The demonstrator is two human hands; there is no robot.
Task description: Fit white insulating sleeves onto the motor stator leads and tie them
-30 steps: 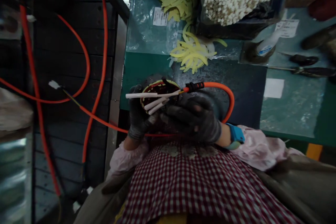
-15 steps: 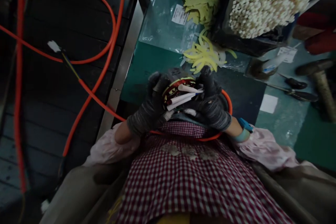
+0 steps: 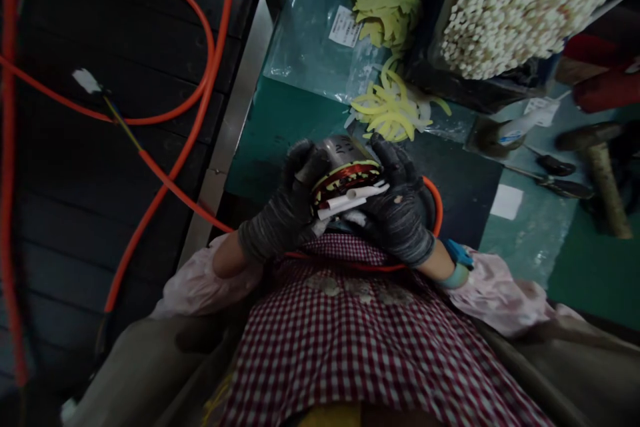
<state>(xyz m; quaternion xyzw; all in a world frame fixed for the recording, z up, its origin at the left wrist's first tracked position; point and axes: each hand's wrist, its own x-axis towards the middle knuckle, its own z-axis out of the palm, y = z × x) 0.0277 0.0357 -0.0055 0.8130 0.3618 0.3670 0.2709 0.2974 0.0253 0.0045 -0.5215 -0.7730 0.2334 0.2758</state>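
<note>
Between my gloved hands is a round metal motor stator (image 3: pixel 344 155) with copper windings and a yellow-green rim facing me. My left hand (image 3: pixel 295 203) wraps its left side. On the right side, my right hand (image 3: pixel 400 203) grips it, fingers curled near the top edge. White sleeves (image 3: pixel 347 200) lie across the windings at the near side, their right ends by my right fingers. An orange cable (image 3: pixel 434 207) curves round behind my right hand. The underside of the stator is hidden.
Yellow strips (image 3: pixel 390 110) lie beyond the stator on the green table (image 3: pixel 280 127). A box of white tubes (image 3: pixel 520 13) stands back right. Right are a hammer (image 3: pixel 607 180) and screwdrivers (image 3: pixel 565 183). Orange cables (image 3: pixel 200 113) run at the left.
The stator has tilted, showing more of its metal outer side. The white sleeves now lie closer together across the windings. The view has shifted slightly.
</note>
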